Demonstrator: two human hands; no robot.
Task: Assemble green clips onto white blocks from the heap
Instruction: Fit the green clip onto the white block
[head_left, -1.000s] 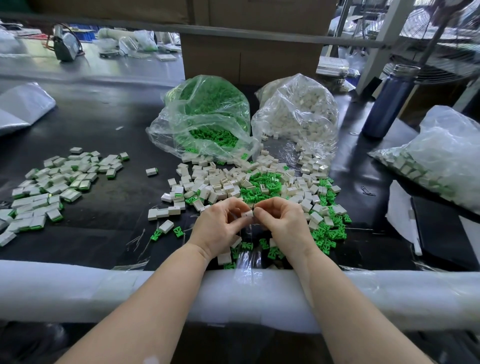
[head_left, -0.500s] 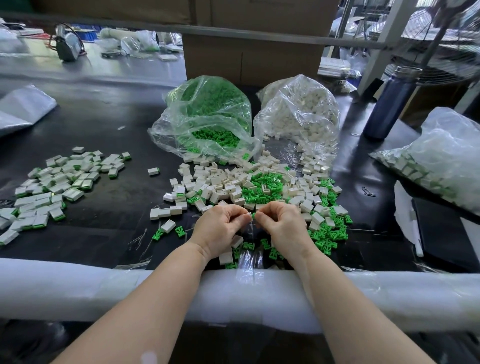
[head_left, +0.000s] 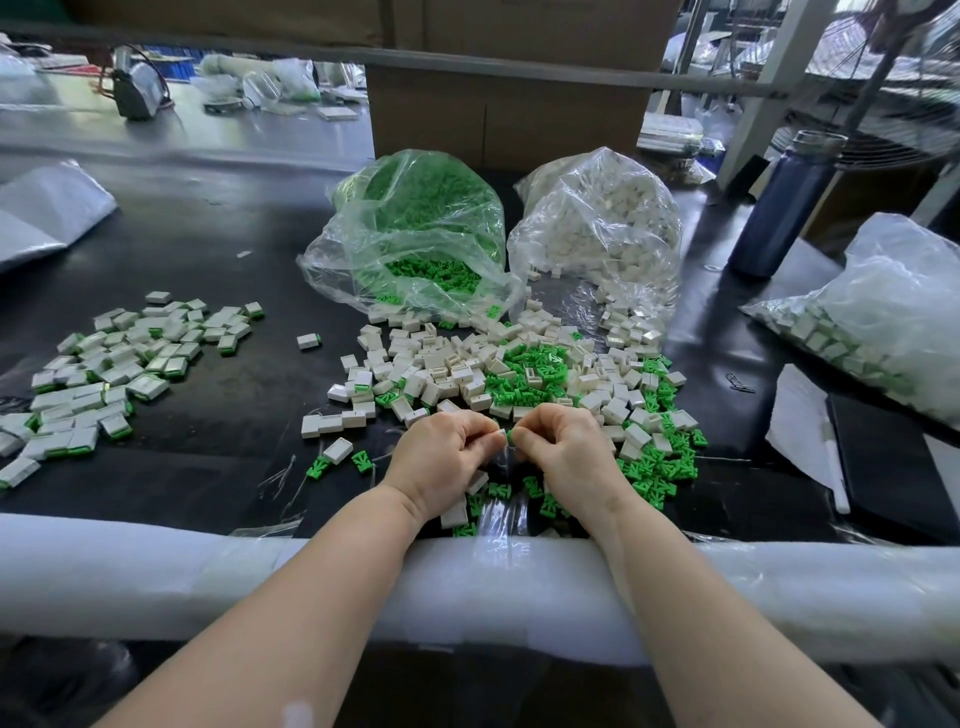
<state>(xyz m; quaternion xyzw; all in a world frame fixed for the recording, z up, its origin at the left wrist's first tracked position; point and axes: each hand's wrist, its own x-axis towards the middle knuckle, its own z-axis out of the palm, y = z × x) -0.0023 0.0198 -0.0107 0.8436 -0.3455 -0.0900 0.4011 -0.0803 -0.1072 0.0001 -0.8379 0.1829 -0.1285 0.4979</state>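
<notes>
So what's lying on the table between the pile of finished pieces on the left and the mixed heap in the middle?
In the head view, one finished piece lies alone on black table between finished pile and mixed heap.

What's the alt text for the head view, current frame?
Two hands meet over a black table: the left hand pinches a white block, the right hand a green clip. Behind lie a mixed heap and two open bags; finished pieces lie left.

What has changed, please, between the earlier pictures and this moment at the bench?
The white block seen between the fingertips a second ago is now hidden; a green clip shows at the right hand, meeting the left hand. Both hands kept pinching together; heap and bags unchanged.
</notes>
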